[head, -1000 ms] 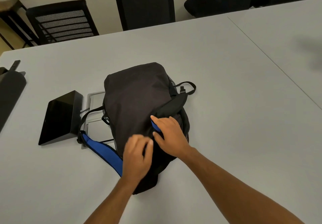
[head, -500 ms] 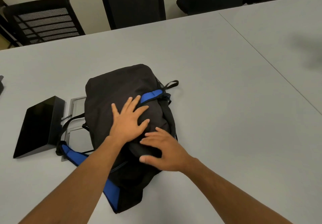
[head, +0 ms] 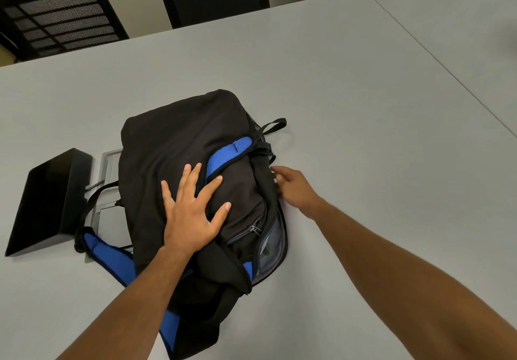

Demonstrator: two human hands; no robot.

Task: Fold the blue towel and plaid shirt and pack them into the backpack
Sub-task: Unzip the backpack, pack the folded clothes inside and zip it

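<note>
Left hand (head: 193,214) flat, fingers spread, pressing backpack (head: 179,147); right hand (head: 293,186) loosely curled at its right edge, grip unclear. Black box (head: 47,200) just left; chairs (head: 58,15) beyond table (head: 363,108).

Two bare forearms — no sleeves, hands ungloved

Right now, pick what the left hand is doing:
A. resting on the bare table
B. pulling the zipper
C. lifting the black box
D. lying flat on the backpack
D: the left hand lies spread, fingers straight, on top of the backpack, away from the zipper.
</note>
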